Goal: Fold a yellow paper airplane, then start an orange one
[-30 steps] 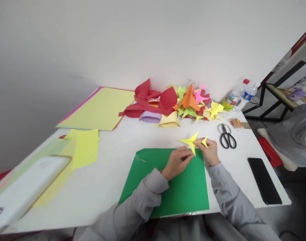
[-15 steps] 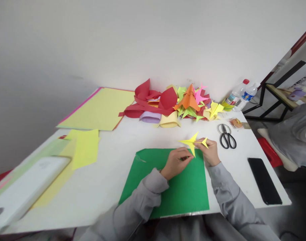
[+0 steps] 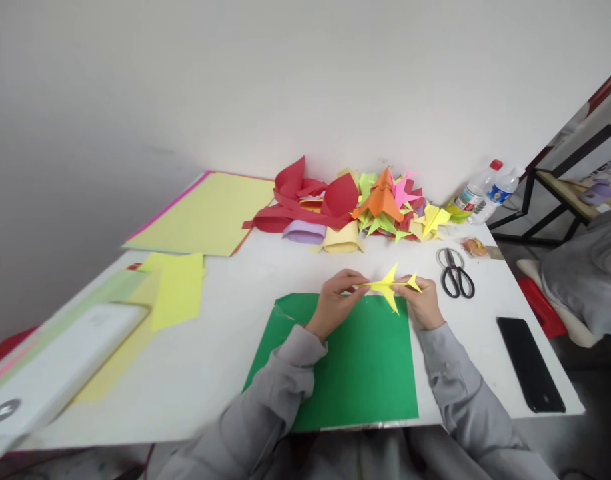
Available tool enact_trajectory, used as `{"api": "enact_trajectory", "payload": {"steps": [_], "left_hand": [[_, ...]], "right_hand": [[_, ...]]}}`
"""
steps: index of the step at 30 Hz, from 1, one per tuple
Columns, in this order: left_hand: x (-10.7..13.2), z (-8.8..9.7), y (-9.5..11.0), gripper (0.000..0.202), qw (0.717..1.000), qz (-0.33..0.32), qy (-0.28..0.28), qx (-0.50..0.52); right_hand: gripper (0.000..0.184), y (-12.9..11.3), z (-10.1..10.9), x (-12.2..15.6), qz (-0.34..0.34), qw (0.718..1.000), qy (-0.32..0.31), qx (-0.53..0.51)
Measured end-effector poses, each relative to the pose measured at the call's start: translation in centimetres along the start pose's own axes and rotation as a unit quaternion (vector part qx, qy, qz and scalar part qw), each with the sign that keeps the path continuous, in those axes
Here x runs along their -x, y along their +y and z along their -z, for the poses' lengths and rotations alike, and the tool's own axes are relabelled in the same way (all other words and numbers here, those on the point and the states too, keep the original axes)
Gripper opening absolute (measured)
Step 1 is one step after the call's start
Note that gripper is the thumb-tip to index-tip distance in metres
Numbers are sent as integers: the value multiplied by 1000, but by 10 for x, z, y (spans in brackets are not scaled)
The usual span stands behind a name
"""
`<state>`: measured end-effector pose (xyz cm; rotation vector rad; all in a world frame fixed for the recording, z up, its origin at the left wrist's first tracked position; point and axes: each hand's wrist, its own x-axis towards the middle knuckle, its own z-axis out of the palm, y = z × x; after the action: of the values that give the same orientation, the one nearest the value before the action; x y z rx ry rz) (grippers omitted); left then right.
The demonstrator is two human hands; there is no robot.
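Neatly folded yellow paper plane [image 3: 387, 287], pointed wings [image 3: 391, 301].

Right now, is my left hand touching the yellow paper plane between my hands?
Touching. The head view shows your left hand with its fingertips closed on the long narrow end of the yellow paper plane, no gap showing.

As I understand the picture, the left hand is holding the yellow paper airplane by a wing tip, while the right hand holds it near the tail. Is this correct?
Not quite: the head view shows the left hand pinching the yellow paper airplane at its nose end, not a wing tip. The right hand does hold it near the tail.
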<state>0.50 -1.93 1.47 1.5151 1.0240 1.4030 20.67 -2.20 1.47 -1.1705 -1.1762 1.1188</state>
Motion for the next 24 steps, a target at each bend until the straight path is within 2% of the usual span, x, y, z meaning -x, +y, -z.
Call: {"api": "enact_trajectory", "payload": {"steps": [4,12,17,21,24], "left_hand": [[2,-2,-1,19,995,72,-33,68],[3,-1,-2,24,986,66,-135,68],[4,-4,-5,21,991,60,-110,43],[2,-2,-4,24,991,75,-102,40],[0,0,-1,28,986,118,-105,52]], "right_hand": [[23,-2,0,-1,-5,1000,-3,-8],[20,-5,-1,2,-13,999,-53,0],[24,-8,-5,4,4,992,-119,41],[26,-6,-5,4,-21,991,-125,47],[25,-6,-4,4,-16,991,-120,50]]}}
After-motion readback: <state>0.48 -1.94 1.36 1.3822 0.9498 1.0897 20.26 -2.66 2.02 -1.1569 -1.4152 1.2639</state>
